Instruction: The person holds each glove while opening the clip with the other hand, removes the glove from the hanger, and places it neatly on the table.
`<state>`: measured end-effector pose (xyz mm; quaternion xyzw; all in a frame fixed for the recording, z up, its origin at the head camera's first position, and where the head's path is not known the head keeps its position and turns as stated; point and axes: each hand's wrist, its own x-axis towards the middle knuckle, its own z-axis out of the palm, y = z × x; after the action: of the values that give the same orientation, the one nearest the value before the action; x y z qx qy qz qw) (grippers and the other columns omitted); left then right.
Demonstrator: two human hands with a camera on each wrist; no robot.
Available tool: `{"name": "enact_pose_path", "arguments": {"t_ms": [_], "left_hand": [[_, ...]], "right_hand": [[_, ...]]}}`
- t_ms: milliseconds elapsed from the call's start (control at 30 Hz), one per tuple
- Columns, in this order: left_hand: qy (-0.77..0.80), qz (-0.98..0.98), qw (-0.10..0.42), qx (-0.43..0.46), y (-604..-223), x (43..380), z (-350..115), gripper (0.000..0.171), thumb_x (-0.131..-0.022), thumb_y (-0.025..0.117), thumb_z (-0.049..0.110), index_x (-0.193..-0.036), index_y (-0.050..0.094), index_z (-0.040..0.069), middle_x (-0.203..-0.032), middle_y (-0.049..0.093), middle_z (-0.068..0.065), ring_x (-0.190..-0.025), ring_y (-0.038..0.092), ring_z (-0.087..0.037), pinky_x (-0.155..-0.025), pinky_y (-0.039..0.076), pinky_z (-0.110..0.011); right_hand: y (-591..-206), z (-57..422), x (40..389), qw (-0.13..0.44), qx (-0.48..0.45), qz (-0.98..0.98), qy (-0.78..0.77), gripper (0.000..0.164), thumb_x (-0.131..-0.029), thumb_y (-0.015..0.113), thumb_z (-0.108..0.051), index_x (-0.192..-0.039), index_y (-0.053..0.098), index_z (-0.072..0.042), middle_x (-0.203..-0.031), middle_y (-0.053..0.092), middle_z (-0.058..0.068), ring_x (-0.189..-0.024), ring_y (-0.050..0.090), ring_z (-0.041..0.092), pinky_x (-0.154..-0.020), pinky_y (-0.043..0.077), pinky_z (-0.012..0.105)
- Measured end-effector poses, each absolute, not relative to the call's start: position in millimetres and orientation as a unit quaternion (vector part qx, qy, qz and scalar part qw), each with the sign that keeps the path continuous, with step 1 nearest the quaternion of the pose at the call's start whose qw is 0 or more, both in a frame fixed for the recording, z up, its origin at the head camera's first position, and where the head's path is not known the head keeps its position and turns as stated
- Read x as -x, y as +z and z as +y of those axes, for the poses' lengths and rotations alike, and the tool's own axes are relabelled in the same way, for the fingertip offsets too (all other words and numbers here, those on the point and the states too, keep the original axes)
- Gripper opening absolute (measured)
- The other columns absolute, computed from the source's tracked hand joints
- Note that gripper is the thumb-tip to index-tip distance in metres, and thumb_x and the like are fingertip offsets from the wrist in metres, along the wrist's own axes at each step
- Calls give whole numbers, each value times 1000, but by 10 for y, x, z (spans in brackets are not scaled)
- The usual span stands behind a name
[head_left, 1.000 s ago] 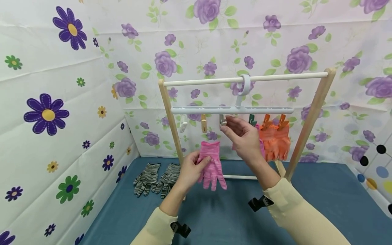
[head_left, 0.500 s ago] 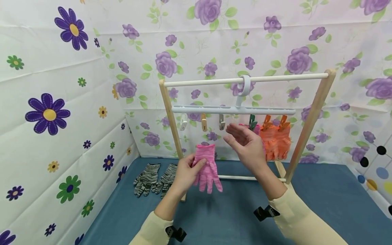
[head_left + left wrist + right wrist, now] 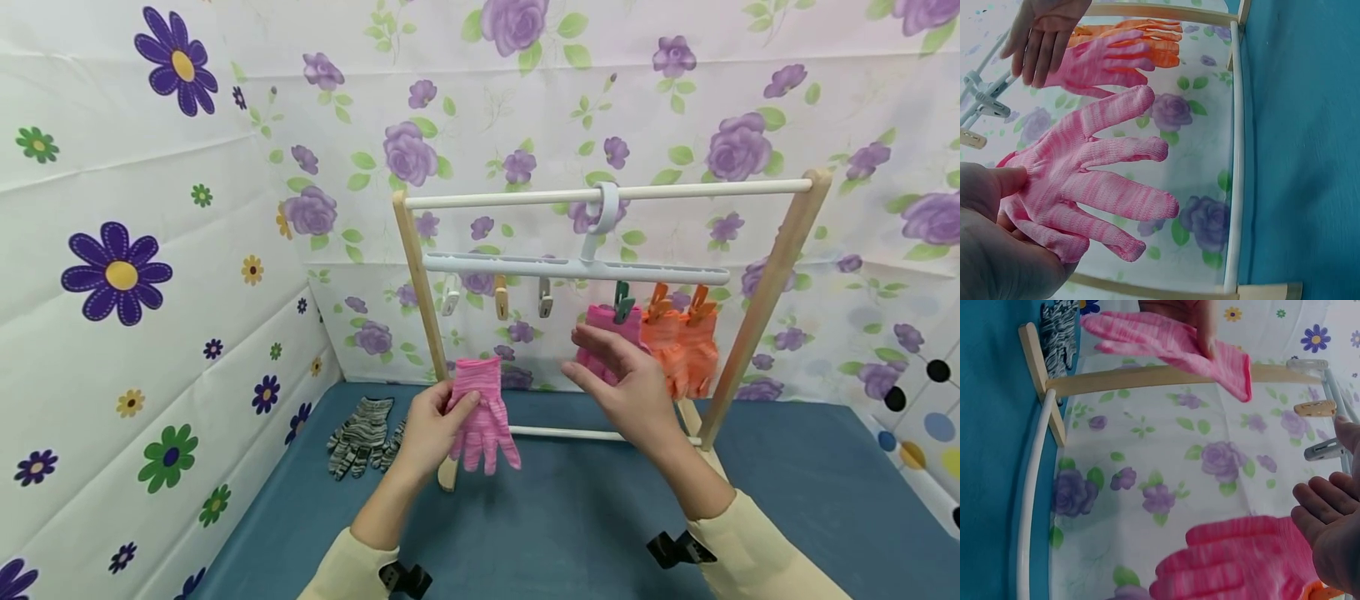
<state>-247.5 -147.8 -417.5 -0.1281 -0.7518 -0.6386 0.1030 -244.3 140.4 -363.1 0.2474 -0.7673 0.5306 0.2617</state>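
My left hand [image 3: 431, 429] pinches a pink knit glove [image 3: 480, 417] between thumb and fingers, its cuff up and its fingers hanging down. In the left wrist view that glove [image 3: 1079, 181] spreads out beyond the thumb. My right hand [image 3: 630, 387] holds nothing; its fingers are extended, in front of a second pink glove [image 3: 600, 321]. A green clothespin [image 3: 623, 302] clips that second glove to the white hanger [image 3: 525, 265]. Left of it on the hanger hang a grey clothespin [image 3: 545, 297], a tan clothespin [image 3: 501, 297] and a white clothespin [image 3: 450, 295], with nothing clipped in them.
Orange gloves [image 3: 682, 350] hang from orange clothespins at the hanger's right end. The hanger hooks over the white rod [image 3: 705, 189] of a wooden frame [image 3: 772, 275]. Grey striped gloves [image 3: 360, 437] lie on the blue table cover [image 3: 555, 533] at left, partly behind my left arm.
My right hand has left the grey clothespin and moved right and down, its fingers spreading. My left hand has carried the pink glove to the left, away from the clothespins.
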Motion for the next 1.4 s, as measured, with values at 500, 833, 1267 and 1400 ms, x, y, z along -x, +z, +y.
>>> {"name": "enact_pose_path", "arguments": {"t_ms": [500, 833, 1267, 1400], "left_hand": [[-615, -773, 119, 99, -4146, 2361, -1934, 22, -105, 71, 16, -123, 74, 4, -88, 69, -15, -69, 61, -21, -56, 50, -30], [-587, -797, 127, 66, -4163, 2324, -2242, 24, -105, 72, 19, -121, 73, 1, -89, 67, -16, -71, 56, -19, -59, 47, -28], [-555, -823, 116, 32, -4136, 2264, -2701, 30, -108, 68, 24, -122, 72, -2, -89, 67, -15, -68, 57, -16, -58, 47, -28], [-532, -840, 108, 17, -4166, 2256, -2865, 28, -107, 68, 21, -120, 72, -4, -85, 64, -13, -67, 55, -15, -57, 46, -27]], "right_hand": [[-3866, 1760, 2254, 264, -230, -821, 450, 56, -93, 86, -19, -145, 66, -16, -139, 70, 5, -126, 67, 22, -98, 46, 12], [-3991, 2005, 2153, 251, -218, -840, 429, 59, -91, 88, -18, -145, 65, -11, -140, 69, 2, -127, 66, 22, -100, 46, 12], [-4164, 2247, 2033, 234, -195, -873, 381, 64, -90, 89, -26, -148, 64, -16, -140, 69, -1, -129, 63, 16, -101, 51, 24], [-4212, 2330, 2007, 227, -191, -882, 367, 65, -90, 89, -28, -149, 63, -18, -140, 69, -3, -129, 60, 6, -102, 53, 34]]}}
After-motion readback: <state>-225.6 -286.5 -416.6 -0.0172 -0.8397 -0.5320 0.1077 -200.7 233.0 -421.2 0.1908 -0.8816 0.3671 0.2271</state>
